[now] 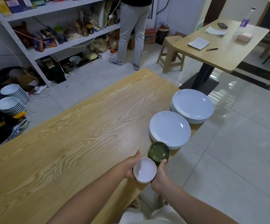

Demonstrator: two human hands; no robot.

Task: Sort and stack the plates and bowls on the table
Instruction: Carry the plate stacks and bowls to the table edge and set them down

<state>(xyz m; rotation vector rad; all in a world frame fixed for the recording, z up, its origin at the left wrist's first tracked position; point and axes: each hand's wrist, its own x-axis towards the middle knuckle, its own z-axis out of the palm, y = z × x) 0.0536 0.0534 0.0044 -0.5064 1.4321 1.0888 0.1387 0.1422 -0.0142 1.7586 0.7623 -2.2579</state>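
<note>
Both hands cup a small white bowl (144,170) near the right edge of the wooden table (76,143): the left hand (131,165) wraps its far-left side with the thumb pointing up along the rim, and the right hand (159,177) presses the opposite side, fingers curled around the wall and partly hidden under it. Neither hand is closed tight; each is bent just enough to pinch the bowl between them. Whether the bowl sits on a stack of its own or hangs above the table I cannot tell, since its base is hidden. Just beyond it, touching or almost touching the right fingertips, stands a stack of green bowls (158,152), and past that along the same edge come a stack of white plates (169,129) and a wider plate stack (192,105) near the far right corner. The main risk, as I judge it, is the edge: every stack sits close to the right rim, and the two plate stacks seem to reach over it, so a nudge from the right wrist or sleeve could tip one to the tiled floor. The green stack is so close to the right fingers that letting go of the white bowl carelessly could knock it sideways. A two-sided pinch on smooth glazed ware can also slip if one hand lets go first.
</note>
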